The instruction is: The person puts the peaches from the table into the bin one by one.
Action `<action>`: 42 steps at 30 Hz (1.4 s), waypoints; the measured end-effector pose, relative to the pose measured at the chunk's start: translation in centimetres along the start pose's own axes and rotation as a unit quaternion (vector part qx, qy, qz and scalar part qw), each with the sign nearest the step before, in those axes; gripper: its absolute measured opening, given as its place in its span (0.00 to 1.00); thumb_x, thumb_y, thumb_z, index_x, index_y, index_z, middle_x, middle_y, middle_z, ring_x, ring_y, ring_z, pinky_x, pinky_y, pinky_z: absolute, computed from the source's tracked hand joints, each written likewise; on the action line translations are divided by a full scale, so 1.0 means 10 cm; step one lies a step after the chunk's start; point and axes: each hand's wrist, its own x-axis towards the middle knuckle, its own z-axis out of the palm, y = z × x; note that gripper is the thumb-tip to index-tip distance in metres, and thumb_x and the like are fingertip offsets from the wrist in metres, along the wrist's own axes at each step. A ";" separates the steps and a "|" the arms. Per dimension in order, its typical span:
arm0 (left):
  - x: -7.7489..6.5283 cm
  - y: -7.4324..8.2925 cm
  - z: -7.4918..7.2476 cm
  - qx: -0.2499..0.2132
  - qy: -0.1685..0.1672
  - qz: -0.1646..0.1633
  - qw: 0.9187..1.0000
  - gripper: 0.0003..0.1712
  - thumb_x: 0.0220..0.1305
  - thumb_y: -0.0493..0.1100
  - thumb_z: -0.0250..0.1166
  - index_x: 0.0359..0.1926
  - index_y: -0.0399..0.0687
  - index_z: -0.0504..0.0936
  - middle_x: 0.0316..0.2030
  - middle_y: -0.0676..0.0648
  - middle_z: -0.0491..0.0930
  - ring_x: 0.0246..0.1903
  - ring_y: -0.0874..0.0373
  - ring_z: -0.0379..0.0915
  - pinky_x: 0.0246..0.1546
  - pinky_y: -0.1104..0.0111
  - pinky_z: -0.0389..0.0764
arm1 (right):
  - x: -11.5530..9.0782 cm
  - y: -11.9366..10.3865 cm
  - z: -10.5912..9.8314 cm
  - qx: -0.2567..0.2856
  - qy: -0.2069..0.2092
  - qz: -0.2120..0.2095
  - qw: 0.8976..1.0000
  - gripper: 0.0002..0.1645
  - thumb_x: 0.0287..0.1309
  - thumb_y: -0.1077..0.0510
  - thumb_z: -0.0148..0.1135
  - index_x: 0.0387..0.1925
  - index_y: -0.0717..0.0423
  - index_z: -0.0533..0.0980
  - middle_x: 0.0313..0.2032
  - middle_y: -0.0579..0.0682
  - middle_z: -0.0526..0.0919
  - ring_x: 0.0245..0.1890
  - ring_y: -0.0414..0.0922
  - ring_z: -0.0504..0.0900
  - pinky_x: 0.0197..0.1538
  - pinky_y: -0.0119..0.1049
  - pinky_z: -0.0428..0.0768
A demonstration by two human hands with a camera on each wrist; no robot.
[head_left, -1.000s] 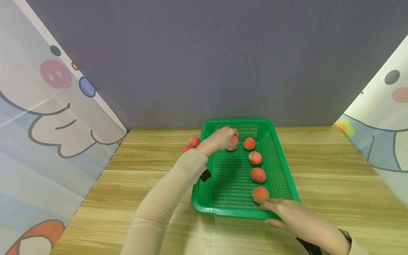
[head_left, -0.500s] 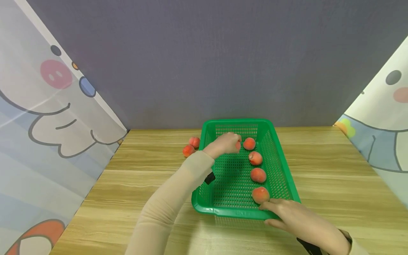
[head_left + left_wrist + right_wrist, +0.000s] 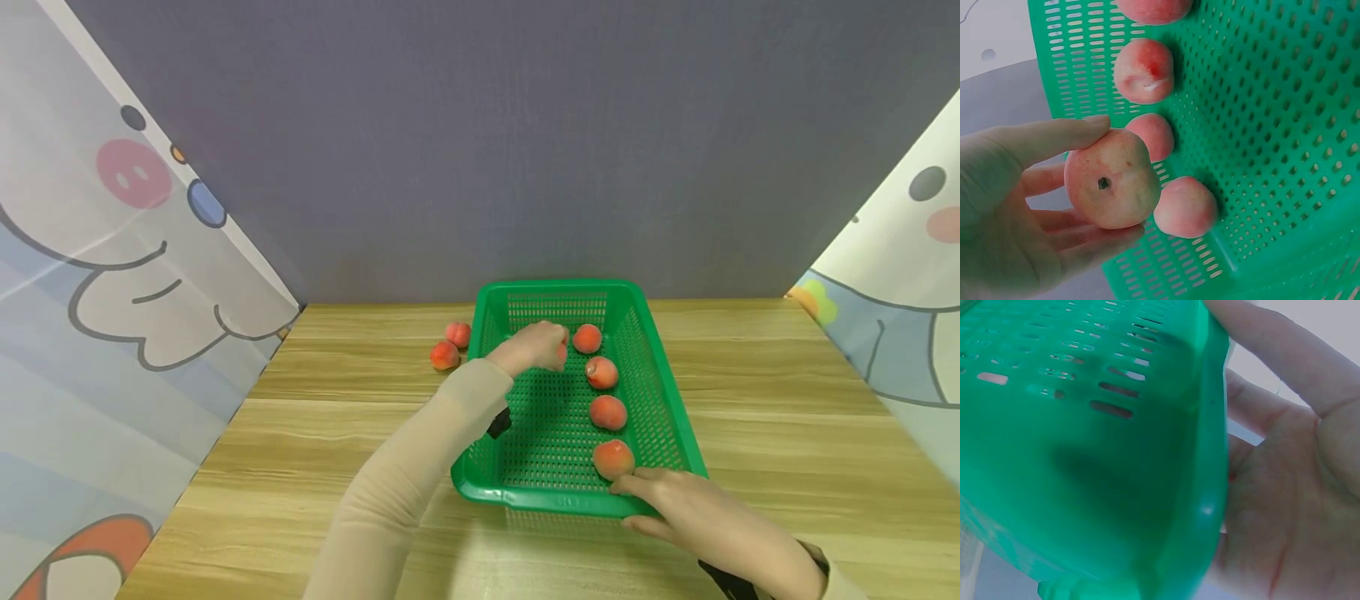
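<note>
My left hand (image 3: pixel 536 345) holds a peach (image 3: pixel 1113 180) between thumb and fingers, inside the far part of a green plastic basket (image 3: pixel 525 497). In the left wrist view the peach's stem end faces the camera. Down the basket's right side runs a row of several peaches (image 3: pixel 607 412); the farthest peach (image 3: pixel 587 338) lies just right of my left hand. My right hand (image 3: pixel 693 508) grips the basket's rim (image 3: pixel 1210 469) at the near right corner, thumb outside and fingers over the edge. The nearest peach (image 3: pixel 613 459) lies beside those fingertips.
Two more peaches (image 3: pixel 445 356) rest on the wooden table (image 3: pixel 352 400), left of the basket. A grey panel (image 3: pixel 525 150) rises behind the table. Cartoon-printed cloths (image 3: pixel 135 267) hang at both sides.
My left hand, with the peach, has shifted slightly right and toward me inside the basket. The two peaches on the table show more fully. My right hand has stayed on the rim.
</note>
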 end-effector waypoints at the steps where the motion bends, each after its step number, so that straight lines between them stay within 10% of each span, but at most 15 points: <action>1: 0.01 0.00 0.01 -0.002 -0.003 -0.002 1.000 0.22 0.56 0.39 0.59 0.53 0.44 0.72 0.46 0.48 0.74 0.34 0.59 0.67 0.30 0.71 0.68 | 0.00 0.00 0.00 0.000 0.000 0.000 1.000 0.17 0.48 0.51 0.62 0.41 0.53 0.76 0.37 0.46 0.80 0.36 0.42 0.79 0.33 0.36 0.77; 13: 0.09 0.00 0.16 0.005 -0.022 -0.024 0.999 0.04 0.56 0.34 0.56 0.32 0.47 0.71 0.27 0.50 0.65 0.23 0.59 0.55 0.22 0.70 0.58 | 0.00 0.00 0.00 -0.001 0.007 -0.009 1.000 0.17 0.49 0.51 0.62 0.41 0.53 0.76 0.37 0.46 0.80 0.35 0.40 0.79 0.33 0.35 0.77; 31: 0.17 -0.03 0.30 0.027 -0.051 -0.039 0.998 0.21 0.56 0.38 0.58 0.52 0.47 0.70 0.42 0.49 0.72 0.27 0.59 0.63 0.23 0.70 0.61 | 0.01 0.00 0.00 0.003 0.005 -0.007 1.000 0.17 0.48 0.52 0.63 0.41 0.53 0.76 0.36 0.45 0.79 0.35 0.39 0.78 0.33 0.34 0.77; 42: 0.22 -0.02 0.34 0.034 -0.057 -0.043 0.997 0.15 0.56 0.38 0.59 0.45 0.48 0.70 0.29 0.50 0.68 0.24 0.58 0.62 0.21 0.70 0.61 | 0.00 0.00 0.00 -0.006 0.006 -0.010 1.000 0.17 0.47 0.52 0.63 0.41 0.54 0.76 0.36 0.46 0.79 0.34 0.41 0.79 0.31 0.34 0.77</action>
